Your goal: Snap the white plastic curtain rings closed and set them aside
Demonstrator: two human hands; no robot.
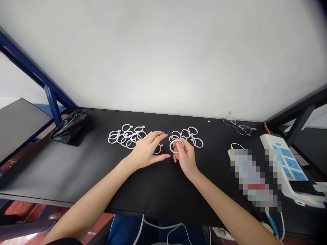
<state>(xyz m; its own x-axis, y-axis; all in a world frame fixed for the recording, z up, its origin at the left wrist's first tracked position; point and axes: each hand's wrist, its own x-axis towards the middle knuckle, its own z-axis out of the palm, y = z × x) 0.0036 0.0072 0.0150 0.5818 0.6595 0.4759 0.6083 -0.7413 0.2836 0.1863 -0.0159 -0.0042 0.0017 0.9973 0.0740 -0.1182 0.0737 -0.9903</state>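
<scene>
Between the thumb and fingers of my right hand (pixel 186 156) is a white ring (pixel 170 147), held just in front of a small group of similar rings (pixel 198 142) on the black table. My left hand (pixel 147 147) is open, its thumb and fingers spread apart and pointing right. Beside and behind it lies a larger cluster of white rings (pixel 125 137), some overlapping, several with a small knob on the rim. One more ring (pixel 158 149) shows in the gap between my left thumb and fingers, partly hidden; I cannot tell whether the hand touches it.
A crumpled black plastic bag (pixel 70 128) sits at the table's left. To the right are eyeglasses (pixel 238 127), a blurred-out phone (pixel 251 180) with a cable and a white power strip (pixel 288 166). A white wall (pixel 163 61) rises behind; white cables (pixel 163 226) hang at the front edge.
</scene>
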